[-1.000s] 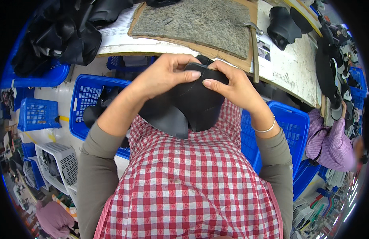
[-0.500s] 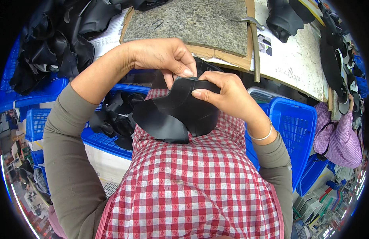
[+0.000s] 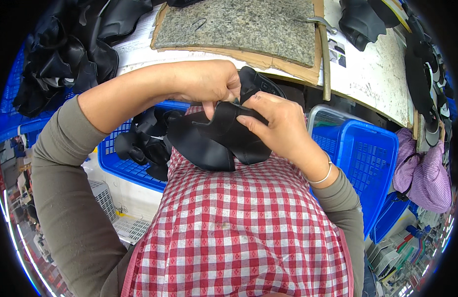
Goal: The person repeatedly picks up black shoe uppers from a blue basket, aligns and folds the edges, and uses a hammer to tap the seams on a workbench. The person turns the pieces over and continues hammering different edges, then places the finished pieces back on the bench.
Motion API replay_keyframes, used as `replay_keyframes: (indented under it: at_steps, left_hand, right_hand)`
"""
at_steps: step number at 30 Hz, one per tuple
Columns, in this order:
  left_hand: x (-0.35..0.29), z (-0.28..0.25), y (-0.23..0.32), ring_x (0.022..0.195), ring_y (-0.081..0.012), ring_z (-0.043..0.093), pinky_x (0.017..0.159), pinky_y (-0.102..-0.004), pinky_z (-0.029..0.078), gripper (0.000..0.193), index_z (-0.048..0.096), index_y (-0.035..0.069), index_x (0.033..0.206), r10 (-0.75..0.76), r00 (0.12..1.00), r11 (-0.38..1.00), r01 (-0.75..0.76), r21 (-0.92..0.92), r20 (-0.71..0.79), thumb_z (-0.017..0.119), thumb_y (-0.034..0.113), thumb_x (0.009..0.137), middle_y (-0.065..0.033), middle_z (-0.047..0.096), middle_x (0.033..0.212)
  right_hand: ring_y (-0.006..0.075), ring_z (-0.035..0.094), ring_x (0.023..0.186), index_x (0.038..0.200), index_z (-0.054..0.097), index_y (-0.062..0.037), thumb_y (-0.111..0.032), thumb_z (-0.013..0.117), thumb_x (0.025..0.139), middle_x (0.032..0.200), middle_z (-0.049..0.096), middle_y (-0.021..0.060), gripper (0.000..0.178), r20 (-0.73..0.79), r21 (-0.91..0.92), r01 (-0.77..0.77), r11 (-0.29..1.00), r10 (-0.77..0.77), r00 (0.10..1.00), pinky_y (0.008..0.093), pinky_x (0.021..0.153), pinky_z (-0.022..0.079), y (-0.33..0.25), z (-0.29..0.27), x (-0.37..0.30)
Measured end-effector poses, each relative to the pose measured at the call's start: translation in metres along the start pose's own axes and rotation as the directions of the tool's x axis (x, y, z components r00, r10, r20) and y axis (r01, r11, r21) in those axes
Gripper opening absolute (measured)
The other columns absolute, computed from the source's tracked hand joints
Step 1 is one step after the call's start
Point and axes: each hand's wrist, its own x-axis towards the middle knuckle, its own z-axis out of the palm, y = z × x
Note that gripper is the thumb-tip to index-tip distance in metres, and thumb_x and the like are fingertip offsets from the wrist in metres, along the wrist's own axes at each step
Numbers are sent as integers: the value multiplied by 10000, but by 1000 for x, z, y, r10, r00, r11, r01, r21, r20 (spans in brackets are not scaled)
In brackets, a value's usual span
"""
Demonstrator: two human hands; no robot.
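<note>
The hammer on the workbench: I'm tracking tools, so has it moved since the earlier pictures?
No: against the grey slab, the hammer keeps its place along the right-hand edge; both merely shift together in the view.

Bright, even light here, and the red-and-white gingham apron reads crisp right down to its checks! A soft sheen sits on the black leather-like piece, its folds sinking to near-black under the left hand. The white tabletop comes up palest, deep shadow beneath its edge. Now out to the rim: lamp tubes blaze as white streaks, low left and low right; that table edge bows, background detail turns small and soft, and black vignetting swallows the corners.
</note>
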Motion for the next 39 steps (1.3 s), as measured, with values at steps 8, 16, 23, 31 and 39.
replay_keyframes:
  at_steps: [8,16,23,31,39]
  left_hand:
    - [1,17,-16,770,-115,670,684,-297,608,226,707,-61,1091,107,994,994,-106,24,-39,582,125,1061,-51,714,913]
    - [-9,6,-16,843,-86,653,807,-284,580,257,711,-21,1246,247,969,959,-245,-145,-4,620,27,1010,-24,710,947]
    - [-9,16,-12,793,-95,639,792,-296,579,259,717,-19,1220,201,971,979,-204,-11,-132,605,-1,988,-36,711,918]
    - [-13,14,-21,801,-92,640,772,-283,562,223,724,-32,1186,243,960,964,-254,-72,-138,633,43,997,-39,721,935]
    - [-5,48,-16,777,-113,625,726,-289,525,189,709,-45,1043,326,850,944,-264,201,-414,735,123,959,-60,704,855]
  right_hand:
    - [288,708,848,978,723,-102,-200,818,823,902,694,59,207,2,-6,13,1000,-13,1000,417,700,556,-2,5,-13]
    - [344,687,802,972,703,-40,-218,811,872,871,665,113,230,28,127,-97,987,94,995,422,671,531,9,-3,-13]
    - [351,688,797,960,694,-54,-265,796,888,856,656,105,245,-9,136,-83,987,85,996,442,654,527,14,3,-14]
    - [358,706,793,935,710,-64,-310,800,896,875,711,102,265,-26,112,-155,982,158,987,437,656,540,18,5,-11]
    - [350,722,883,1010,715,-74,-291,779,918,950,738,109,244,-28,150,-177,973,183,983,426,717,564,22,1,-12]
